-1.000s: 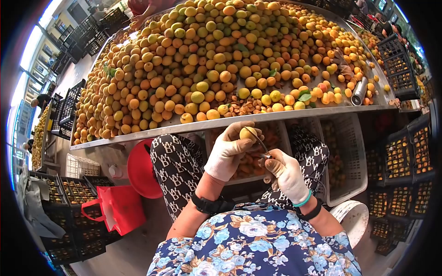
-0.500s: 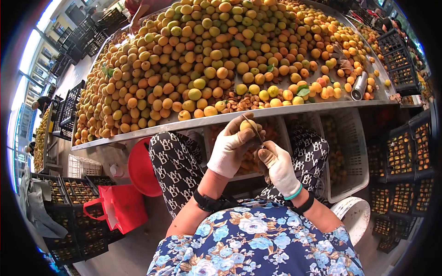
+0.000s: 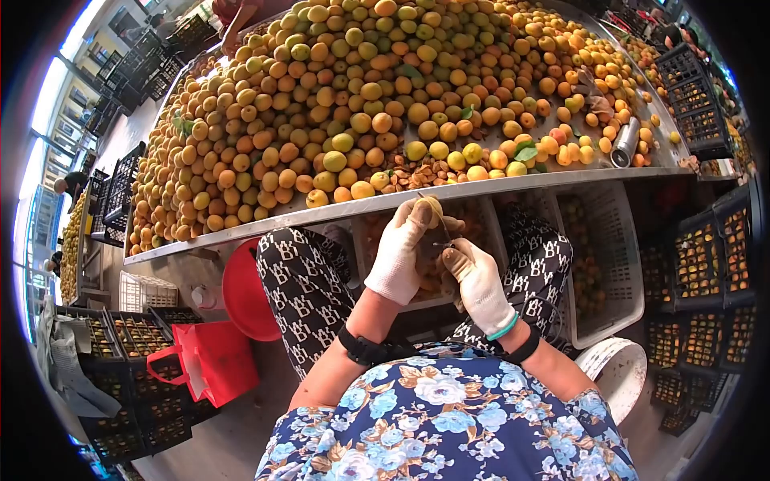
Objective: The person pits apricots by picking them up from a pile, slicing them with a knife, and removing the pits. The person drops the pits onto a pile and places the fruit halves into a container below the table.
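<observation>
My left hand (image 3: 405, 248), in a white glove with stained fingertips, is closed on a yellow apricot (image 3: 433, 210) just in front of the table edge. My right hand (image 3: 479, 287), gloved too, pinches a thin dark tool (image 3: 446, 232) whose blade lies against the fruit. Both hands are close together above my lap. Beyond them, a large heap of apricots (image 3: 305, 104) covers the metal table (image 3: 481, 187). Small brown pieces (image 3: 425, 175) lie near its front edge.
Light plastic crates (image 3: 616, 264) stand under the table. A red basin (image 3: 247, 280), a red bag (image 3: 212, 361) and black crates of fruit (image 3: 140, 333) are at left. A metal cylinder (image 3: 626, 144) rests on the table; a white bucket (image 3: 622, 373) stands at right. Another person's arm (image 3: 233, 32) reaches in at the far left.
My left hand has turned slightly, tilting the apricot more upright against the tool. My right hand has shifted a little. The view has moved slightly.
</observation>
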{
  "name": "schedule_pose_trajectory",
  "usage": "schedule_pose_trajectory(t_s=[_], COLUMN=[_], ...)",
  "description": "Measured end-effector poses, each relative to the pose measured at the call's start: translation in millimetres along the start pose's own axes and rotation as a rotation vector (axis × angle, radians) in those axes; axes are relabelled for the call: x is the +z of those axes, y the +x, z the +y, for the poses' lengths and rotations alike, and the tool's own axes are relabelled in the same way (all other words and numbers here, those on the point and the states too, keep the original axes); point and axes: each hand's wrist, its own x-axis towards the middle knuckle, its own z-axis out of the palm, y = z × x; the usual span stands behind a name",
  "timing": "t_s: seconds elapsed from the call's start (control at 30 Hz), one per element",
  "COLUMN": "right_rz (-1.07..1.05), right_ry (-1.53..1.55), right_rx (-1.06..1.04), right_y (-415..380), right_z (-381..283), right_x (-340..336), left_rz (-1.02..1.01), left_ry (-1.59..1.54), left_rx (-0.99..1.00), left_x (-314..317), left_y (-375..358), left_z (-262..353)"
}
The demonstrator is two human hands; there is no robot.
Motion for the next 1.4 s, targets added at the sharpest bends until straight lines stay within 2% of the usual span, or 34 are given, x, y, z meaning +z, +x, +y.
schedule_pose_trajectory(t_s=[0.1, 0.17, 0.2, 0.27, 0.3, 0.57, 0.67, 0.77, 0.9, 0.93, 1.03, 1.1, 1.17, 1.2, 1.3, 1.4], right_rz=[0.033, 0.033, 0.031, 0.022, 0.024, 0.029, 0.036, 0.031, 0.023, 0.023, 0.029, 0.039, 0.052, 0.061, 0.034, 0.033], right_ry=[0.063, 0.11, 0.093, 0.056, 0.053, 0.072, 0.043, 0.131, 0.15, 0.124, 0.08, 0.092, 0.182, 0.227, 0.176, 0.183], right_rx=[-0.18, -0.213, -0.144, -0.009, -0.017, 0.048, -0.04, -0.092, -0.005, 0.016, 0.066, 0.071, -0.054, -0.115, -0.081, -0.018], right_y=[11, 16, 14, 9, 10, -2, 5, 10, 8, 7, 3, 2, 8, 9, 13, 11], right_z=[8, 9, 6, -3, -5, 1, 10, 1, -3, -1, 5, 7, 14, 17, 12, 8], right_x=[2, 2, 0, -3, -1, 5, 3, 3, -1, 0, 2, 4, 5, 4, 2, 3], left_rz=[-0.045, -0.043, -0.051, -0.046, -0.042, 0.03, 0.053, 0.049, -0.009, -0.006, 0.088, 0.068, 0.062, 0.118, 0.092, 0.089], left_ry=[-0.005, 0.039, 0.08, 0.103, 0.115, -0.007, -0.023, 0.167, 0.155, 0.134, 0.057, 0.068, 0.074, 0.158, 0.157, 0.111], left_rx=[-0.04, -0.05, -0.083, 0.019, 0.072, 0.042, -0.003, 0.044, -0.073, 0.023, 0.079, 0.05, -0.029, 0.033, -0.057, -0.067], left_x=[2, 1, -1, -3, -3, -8, 2, -4, -5, -7, -3, -3, -10, -6, -1, -10], left_y=[3, 4, 4, 10, 12, 10, 3, 7, 8, 11, 13, 11, 11, 14, 11, 16], left_z=[-7, -3, 2, -3, -4, -10, -8, -19, -6, -13, -9, -11, -20, -24, -19, -22])
